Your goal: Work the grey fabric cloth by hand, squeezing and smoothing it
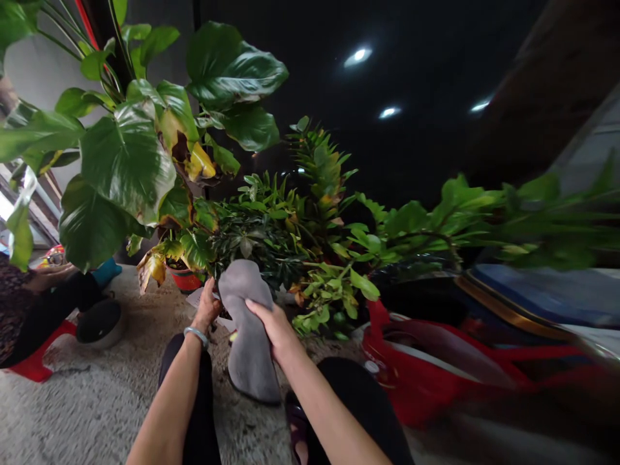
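My right hand (268,326) is closed around the narrow middle of a grey, soft-looking insole (254,365), its thumb lying across the upper face. The insole stands nearly upright between my knees, above the rough floor. Just left of its upper part is my left hand (207,309), with a pale bangle (196,334) at the wrist. Its fingers are bent and partly hidden at the insole's edge; what they grip cannot be made out. White paper-like pieces (194,297) show beside and behind this hand.
Leafy potted plants line the dark wall ahead, one in a red pot (186,279). A red bag (426,368) lies at the right, near a blue container (523,297). To the left, another person sits on a red stool (43,355) beside a dark-topped round pot (100,323).
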### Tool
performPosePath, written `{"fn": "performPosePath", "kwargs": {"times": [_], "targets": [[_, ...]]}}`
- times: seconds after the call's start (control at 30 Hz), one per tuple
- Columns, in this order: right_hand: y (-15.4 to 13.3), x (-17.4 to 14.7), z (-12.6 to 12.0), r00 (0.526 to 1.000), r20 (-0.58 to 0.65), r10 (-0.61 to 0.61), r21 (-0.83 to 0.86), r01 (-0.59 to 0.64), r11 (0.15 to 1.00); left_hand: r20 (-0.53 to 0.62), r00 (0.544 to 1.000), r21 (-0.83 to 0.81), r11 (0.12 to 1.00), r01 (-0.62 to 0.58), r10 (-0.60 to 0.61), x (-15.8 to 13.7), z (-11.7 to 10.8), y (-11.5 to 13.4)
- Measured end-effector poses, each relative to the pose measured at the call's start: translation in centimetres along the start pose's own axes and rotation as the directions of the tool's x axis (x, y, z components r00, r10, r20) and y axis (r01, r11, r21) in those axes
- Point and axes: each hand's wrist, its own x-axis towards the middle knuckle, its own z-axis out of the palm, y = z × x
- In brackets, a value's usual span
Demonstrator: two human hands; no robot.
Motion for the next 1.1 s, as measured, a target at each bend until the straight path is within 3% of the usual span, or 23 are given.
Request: {"fn": "performPosePath", "kwargs": {"times": [0.07, 0.17, 0.23, 0.3, 0.37, 0.43, 0.5, 0.63, 0.73, 0.77, 0.83, 0.93, 1.03, 1.1], "targets": [[1.2, -2.4, -2.5, 0.999, 0.008, 0.034, -0.060, -0.033, 0.998, -0.046, 0.998, 0.025, 0.999, 0.044, -0.043, 0.0, -0.3, 0.0], [-0.8, -4.7, -5.4, 0.997, -0.012, 0.079, -0.079, -0.079, 0.994, -0.057, 0.961, -0.055, 0.962, 0.269, -0.272, -0.4, -0.5, 0.3], [-3.9, -4.4, -5.8, 0.996, -0.084, 0.020, -0.025, -0.022, 0.999, 0.045, 0.916, -0.182, 0.898, 0.400, -0.399, -1.0, -0.2, 0.9], [-6.9, -2.5, -5.1, 0.980, -0.171, -0.099, 0.073, 0.112, 0.991, 0.196, 0.887, -0.336, 0.822, 0.461, -0.417, -1.8, 0.4, 1.9], [-8.7, 0.2, -3.8, 0.974, -0.195, -0.117, 0.199, 0.156, 0.968, 0.305, 0.882, -0.474, 0.746, 0.468, -0.359, -2.3, 1.5, 3.0], [-8.7, 2.5, -2.8, 0.994, -0.113, 0.007, 0.293, 0.027, 0.956, 0.370, 0.878, -0.540, 0.699, 0.469, -0.304, -2.6, 2.9, 4.0], [-7.0, 3.3, -2.6, 0.992, -0.008, 0.127, 0.304, -0.118, 0.945, 0.416, 0.863, -0.528, 0.697, 0.485, -0.286, -2.7, 4.1, 4.6], [-1.7, 0.1, -4.9, 0.979, 0.029, 0.203, 0.263, -0.204, 0.943, 0.428, 0.861, -0.464, 0.751, 0.470, -0.274, -2.6, 5.1, 4.4], [-0.7, -3.2, -6.8, 0.956, 0.005, 0.295, 0.273, -0.285, 0.919, 0.353, 0.886, -0.453, 0.774, 0.442, -0.300, -2.6, 4.8, 4.0], [-1.3, -3.7, -7.0, 0.959, -0.015, 0.282, 0.277, -0.267, 0.923, 0.328, 0.893, -0.448, 0.782, 0.433, -0.306, -2.6, 4.7, 4.0], [-3.6, -3.1, -6.6, 0.986, -0.084, 0.146, 0.284, -0.116, 0.952, 0.303, 0.904, -0.429, 0.804, 0.412, -0.302, -2.7, 4.6, 4.0], [-7.9, 0.9, -4.5, 0.977, -0.187, -0.103, 0.313, 0.158, 0.937, 0.307, 0.909, -0.362, 0.849, 0.386, -0.282, -3.0, 4.7, 4.3], [-9.2, 4.9, -2.8, 0.987, -0.161, 0.011, 0.386, 0.053, 0.921, 0.336, 0.916, -0.306, 0.895, 0.325, -0.218, -3.2, 4.7, 4.8], [-7.3, 5.4, -2.8, 0.979, -0.139, 0.150, 0.419, -0.079, 0.905, 0.336, 0.920, -0.291, 0.907, 0.305, -0.202, -3.2, 4.6, 4.9]]}}
